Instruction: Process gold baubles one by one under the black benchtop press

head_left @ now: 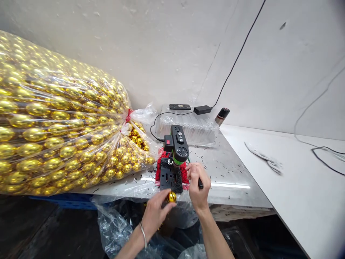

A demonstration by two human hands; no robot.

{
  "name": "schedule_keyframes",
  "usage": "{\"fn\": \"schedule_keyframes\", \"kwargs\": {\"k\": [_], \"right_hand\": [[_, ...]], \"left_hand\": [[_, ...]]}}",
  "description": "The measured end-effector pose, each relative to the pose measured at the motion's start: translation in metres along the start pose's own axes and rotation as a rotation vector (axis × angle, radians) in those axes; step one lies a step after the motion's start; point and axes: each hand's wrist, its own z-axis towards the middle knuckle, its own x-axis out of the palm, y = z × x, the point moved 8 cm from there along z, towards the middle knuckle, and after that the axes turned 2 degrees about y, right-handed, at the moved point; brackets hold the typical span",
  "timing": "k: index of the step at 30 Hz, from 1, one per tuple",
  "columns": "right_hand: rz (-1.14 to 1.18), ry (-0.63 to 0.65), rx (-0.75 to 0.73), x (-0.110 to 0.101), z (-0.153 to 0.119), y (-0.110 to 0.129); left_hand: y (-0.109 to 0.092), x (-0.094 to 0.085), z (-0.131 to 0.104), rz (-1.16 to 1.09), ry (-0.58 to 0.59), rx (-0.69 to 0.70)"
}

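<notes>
My left hand (154, 211), with a bracelet at the wrist, pinches a shiny gold ball (171, 196) between thumb and fingertips. The ball is just off the near end of a black slotted base plate (166, 180). Over that plate stands a small black machine (179, 142) with a green band, like a bench drill; its lower tip is partly hidden. My right hand (198, 184) is closed around a black handle (200, 183) to the right of the machine. Whether the handle joins the machine is hidden by my fingers. Black shavings and something red (161, 167) lie around the base.
A large clear bag (67, 118) of gold balls fills the left, tied with red string. Behind the machine are a clear plastic tray (188, 129), a black adapter (202, 109), and a dark bottle (222, 116). A white glove (262, 157) lies right. Clear film (115, 223) hangs in front.
</notes>
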Motion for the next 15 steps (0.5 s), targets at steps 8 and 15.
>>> {"fn": "schedule_keyframes", "kwargs": {"k": [8,15], "right_hand": [[0.016,-0.038,-0.010,0.001,-0.006,-0.004],[0.005,-0.015,-0.039,0.002,-0.007,-0.002]], "left_hand": [[-0.037,-0.060,0.039,0.003,-0.268,0.109],[-0.034,-0.119,0.168,0.429,-0.093,-0.088]]}}
